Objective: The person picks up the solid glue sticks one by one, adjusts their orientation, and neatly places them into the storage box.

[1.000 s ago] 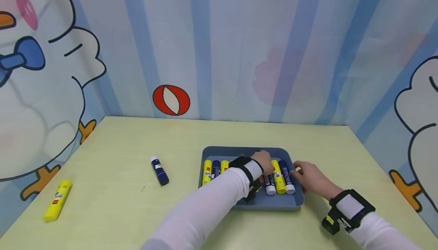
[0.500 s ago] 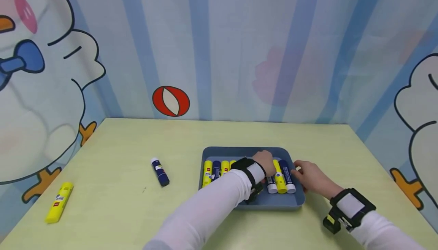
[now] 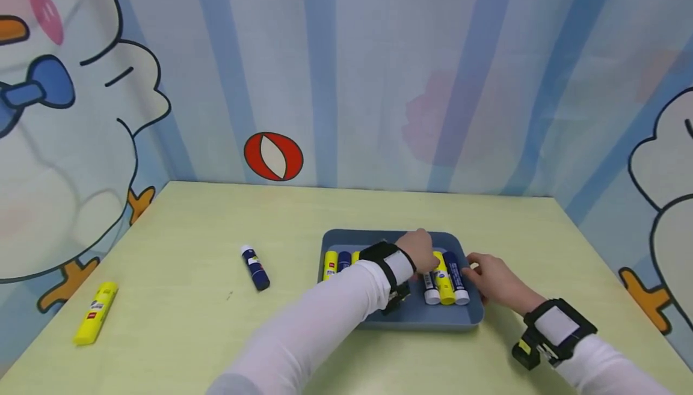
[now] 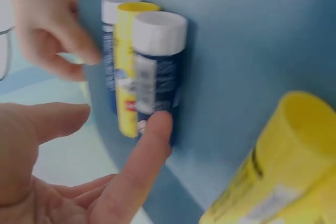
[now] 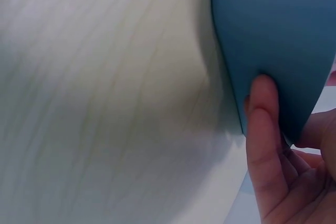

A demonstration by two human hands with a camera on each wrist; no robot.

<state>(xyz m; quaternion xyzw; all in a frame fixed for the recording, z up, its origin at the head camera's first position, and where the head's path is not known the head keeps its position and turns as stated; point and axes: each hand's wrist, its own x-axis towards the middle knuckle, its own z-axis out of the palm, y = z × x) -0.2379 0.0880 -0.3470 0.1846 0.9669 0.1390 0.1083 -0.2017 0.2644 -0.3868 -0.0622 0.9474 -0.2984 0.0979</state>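
My left hand (image 3: 418,252) reaches into the blue-grey tray (image 3: 422,318). In the left wrist view its extended index finger touches the lower part of a dark blue glue stick (image 4: 160,80) with a white cap, while the thumb stays apart from it. Beside that stick lie a yellow glue stick (image 4: 128,72) and another dark blue one (image 4: 108,51), the three close side by side at the tray's right end. My right hand (image 3: 499,282) pinches the tray's right wall, fingers along the outside and thumb at the rim.
More yellow and blue glue sticks (image 3: 330,264) lie at the tray's left, partly hidden by my left sleeve. On the table (image 3: 184,347) further left are a dark blue glue stick (image 3: 255,269) and a yellow one (image 3: 95,314). A printed curtain (image 3: 357,70) hangs behind.
My left hand has shifted slightly toward the tray's far edge, over the sticks. My right hand keeps its hold on the tray wall, and the tray stays in place.
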